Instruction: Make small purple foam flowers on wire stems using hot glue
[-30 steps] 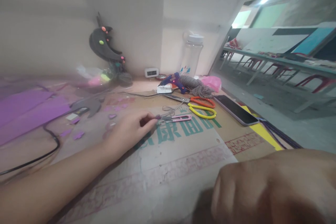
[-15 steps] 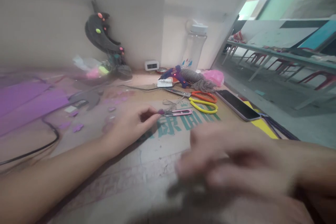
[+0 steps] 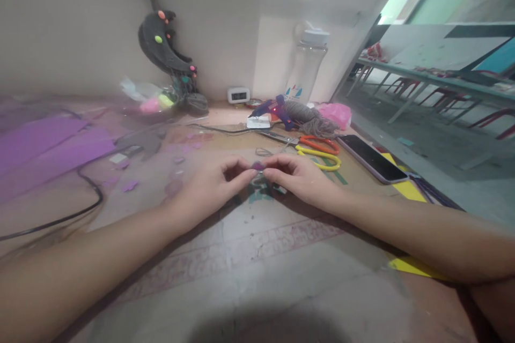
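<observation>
My left hand (image 3: 213, 182) is closed in a pinch on a small dark purple piece (image 3: 257, 165), too small to make out in detail. From the other side my right hand (image 3: 301, 179) pinches the same piece, fingertips nearly meeting my left ones. Just behind the hands lie scissors (image 3: 317, 158) with one orange and one yellow handle. A thin loop of grey yarn (image 3: 263, 152) rests by their blades. The pink-handled thread snips seen earlier are hidden now, around where my right hand is.
Purple sheets (image 3: 52, 144) and small purple cutouts (image 3: 130, 186) lie left, near a black cable (image 3: 94, 201). At the back stand a clear bottle (image 3: 308, 67), a small clock (image 3: 238, 95), a glue gun (image 3: 277, 110) and grey yarn (image 3: 306, 118). A phone (image 3: 372, 158) lies right.
My right hand has moved from the near right, where it was blurred, forward and left to meet my left hand at the purple piece. My left hand keeps its pinch.
</observation>
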Available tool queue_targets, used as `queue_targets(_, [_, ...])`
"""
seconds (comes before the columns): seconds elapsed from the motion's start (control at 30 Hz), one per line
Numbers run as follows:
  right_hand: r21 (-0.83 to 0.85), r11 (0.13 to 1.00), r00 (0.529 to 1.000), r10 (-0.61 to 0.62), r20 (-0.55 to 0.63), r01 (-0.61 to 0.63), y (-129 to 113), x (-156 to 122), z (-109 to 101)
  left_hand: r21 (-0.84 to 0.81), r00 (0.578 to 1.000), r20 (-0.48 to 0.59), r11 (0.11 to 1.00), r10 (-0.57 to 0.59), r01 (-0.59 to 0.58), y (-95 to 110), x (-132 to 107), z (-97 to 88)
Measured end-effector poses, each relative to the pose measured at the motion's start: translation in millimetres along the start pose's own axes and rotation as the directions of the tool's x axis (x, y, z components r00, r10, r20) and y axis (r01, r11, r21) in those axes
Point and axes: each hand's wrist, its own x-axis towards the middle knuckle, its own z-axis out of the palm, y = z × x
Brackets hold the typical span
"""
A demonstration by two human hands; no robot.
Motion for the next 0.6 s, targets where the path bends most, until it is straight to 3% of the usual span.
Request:
queue_targets(0.3, [0.104, 0.994, 0.999, -0.033, -0.018, 0.035, -0.8, 17.6, 8.4, -0.024, 1.000, -0.030, 1.000, 0.007, -0.007, -5.6, 4.0, -0.3])
queue_targets(0.4, [0.004, 0.994, 0.992, -0.112, -0.060, 0.113, 1.7, 22.6, 7.7, -0.005, 0.998, -0.053, 0.999, 0.036, -0.036, -12.1, 6.6, -0.5])
queue_targets(0.6, [-0.182, 0.966, 0.982, -0.189, -0.013, 0.183, 7.6, 20.7, 5.1, 0.126, 0.966, -0.228, 0.988, 0.117, -0.090, -19.1, 7.6, -2.6])
